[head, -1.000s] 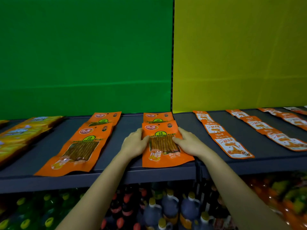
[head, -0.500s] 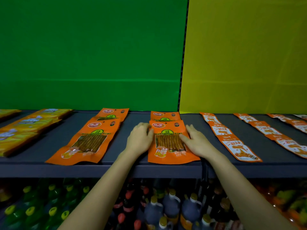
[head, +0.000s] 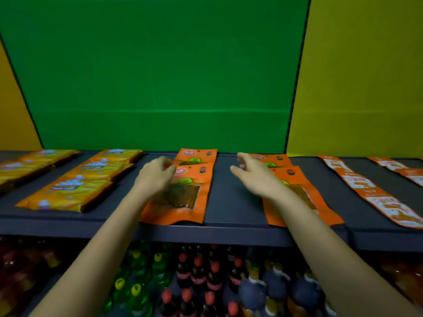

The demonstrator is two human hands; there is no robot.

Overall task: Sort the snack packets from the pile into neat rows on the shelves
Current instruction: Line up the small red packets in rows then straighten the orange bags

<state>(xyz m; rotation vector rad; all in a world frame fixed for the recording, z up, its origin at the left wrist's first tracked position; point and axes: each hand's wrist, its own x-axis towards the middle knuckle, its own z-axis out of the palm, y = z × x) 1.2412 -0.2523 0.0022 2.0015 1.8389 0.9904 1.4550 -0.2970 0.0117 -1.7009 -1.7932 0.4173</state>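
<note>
Looking down at the dark shelf, I see my left hand with fingers curled at the upper left corner of the front orange packet. That packet lies flat at the shelf's front edge, overlapping a second orange packet behind it. The blur keeps me from telling whether the hand pinches that corner. My right hand hovers with fingers loosely spread, holding nothing, between that row and the neighbouring orange row. Yellow packets lie further left.

dim, even light | motion blur throughout | wide-angle bending at edges | lower shelf dark
</note>
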